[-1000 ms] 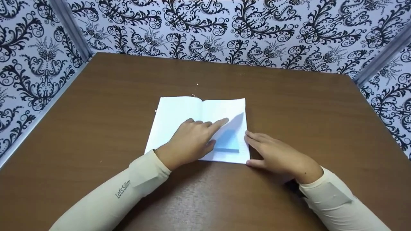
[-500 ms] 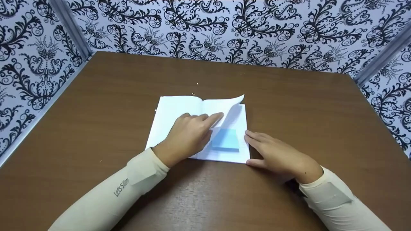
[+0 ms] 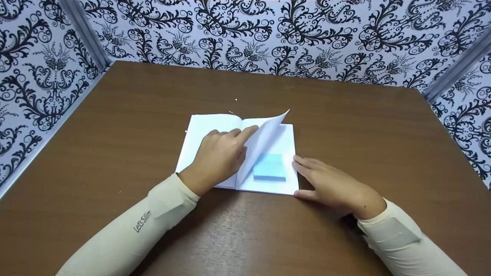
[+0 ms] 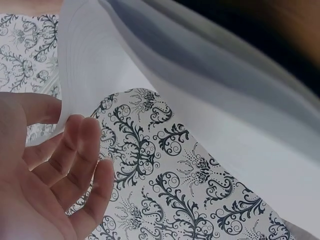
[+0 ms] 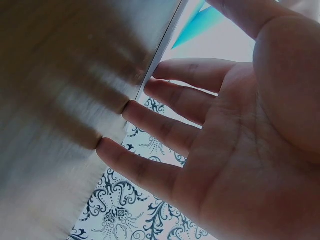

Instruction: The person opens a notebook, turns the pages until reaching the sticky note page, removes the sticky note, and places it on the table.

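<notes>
An open notebook point(image 3: 209, 130) with blank white pages lies in the middle of the table. My left hand point(image 3: 220, 151) pinches a page point(image 3: 268, 132) near its outer edge and holds it raised and bent over the right half. In the left wrist view, the page's edge passes between thumb point(image 4: 42, 108) and fingers. A light blue sticky note pad point(image 3: 269, 166) rests on the right-hand side beneath the raised page. My right hand point(image 3: 333, 184), fingers extended, touches the notebook's right edge; in the right wrist view some fingertips point(image 5: 102, 143) meet the tabletop.
The brown wooden table point(image 3: 134, 96) surrounds the notebook on all sides. Behind it stands a wall point(image 3: 245, 34) with black scroll patterns, and similar panels flank both sides. A few tiny white specks lie beyond the notebook.
My left hand has moved left and a little away from me, drawing the page up and over toward the spine. More of the blue sticky note pad shows. The right hand stays still.
</notes>
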`<state>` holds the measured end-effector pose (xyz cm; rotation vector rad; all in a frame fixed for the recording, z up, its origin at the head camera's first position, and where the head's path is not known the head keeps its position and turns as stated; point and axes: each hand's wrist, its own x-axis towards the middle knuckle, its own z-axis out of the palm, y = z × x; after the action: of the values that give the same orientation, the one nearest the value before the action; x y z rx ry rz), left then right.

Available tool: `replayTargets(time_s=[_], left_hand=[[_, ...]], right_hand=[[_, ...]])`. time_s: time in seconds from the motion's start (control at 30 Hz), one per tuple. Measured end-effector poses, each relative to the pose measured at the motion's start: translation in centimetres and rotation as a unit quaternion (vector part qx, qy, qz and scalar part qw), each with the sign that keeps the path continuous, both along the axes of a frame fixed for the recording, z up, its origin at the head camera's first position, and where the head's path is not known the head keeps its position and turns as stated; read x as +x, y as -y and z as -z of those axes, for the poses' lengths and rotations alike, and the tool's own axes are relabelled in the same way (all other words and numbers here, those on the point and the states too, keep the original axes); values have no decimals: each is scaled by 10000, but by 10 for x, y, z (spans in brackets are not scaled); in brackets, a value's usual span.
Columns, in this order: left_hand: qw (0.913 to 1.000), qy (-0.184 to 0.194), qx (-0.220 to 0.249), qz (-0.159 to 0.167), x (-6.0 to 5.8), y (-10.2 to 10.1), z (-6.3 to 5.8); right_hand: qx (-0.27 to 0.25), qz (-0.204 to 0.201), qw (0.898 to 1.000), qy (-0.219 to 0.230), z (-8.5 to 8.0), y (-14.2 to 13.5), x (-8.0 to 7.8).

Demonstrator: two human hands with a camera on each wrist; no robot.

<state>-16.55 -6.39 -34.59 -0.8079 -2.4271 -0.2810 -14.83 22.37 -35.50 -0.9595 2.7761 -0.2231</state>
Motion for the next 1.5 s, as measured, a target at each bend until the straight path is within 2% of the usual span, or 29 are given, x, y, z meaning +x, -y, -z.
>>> replayTargets(time_s=[0.13, 0.33, 0.7, 1.13, 1.5], left_hand=[[9999, -104, 30, -122, 0, 2, -2], [9997, -216, 79, -114, 1, 7, -4], [9987, -428, -124, -261, 3, 29, -2], [9973, -625, -126, -365, 6, 42, -1], [9974, -416, -288, -504, 14, 58, -2]], right_hand=[[9, -7, 10000, -27, 0, 0, 0], [30, -8, 10000, -46, 0, 0, 1], [11, -23, 10000, -31, 0, 1, 1], [9, 24, 10000, 58, 0, 1, 0], [80, 54, 9999, 76, 1, 0, -1]])
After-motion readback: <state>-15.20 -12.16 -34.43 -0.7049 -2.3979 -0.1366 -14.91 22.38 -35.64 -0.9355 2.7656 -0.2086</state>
